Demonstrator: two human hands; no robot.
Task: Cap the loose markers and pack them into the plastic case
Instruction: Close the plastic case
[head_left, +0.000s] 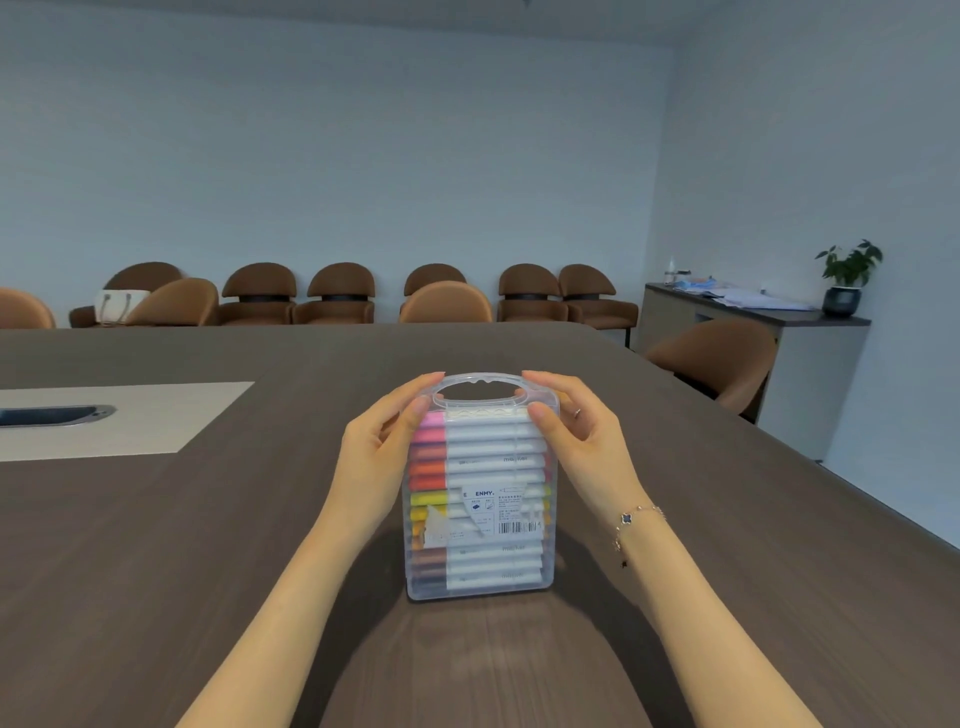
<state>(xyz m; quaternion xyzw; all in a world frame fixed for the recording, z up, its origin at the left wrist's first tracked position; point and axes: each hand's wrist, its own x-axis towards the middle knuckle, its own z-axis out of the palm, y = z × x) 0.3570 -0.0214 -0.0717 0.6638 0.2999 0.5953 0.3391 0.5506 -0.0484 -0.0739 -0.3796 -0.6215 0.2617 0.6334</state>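
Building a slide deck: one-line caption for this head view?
Both hands, left hand and right hand, grip the handle end of a clear marker case on the table.

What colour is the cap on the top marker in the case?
Pink. The top marker's cap shows through the clear case in the head view.

From my remote seat I see a clear, glossy plastic marker case (480, 582) with a torn white paper label (485, 512) stuck on its front. It stands on a dark brown wood-grain bench (208, 545), smooth with a soft sheen, which has a pale matt inset panel (156, 421). The brown chairs (340, 296) behind look covered in smooth leather-like upholstery.
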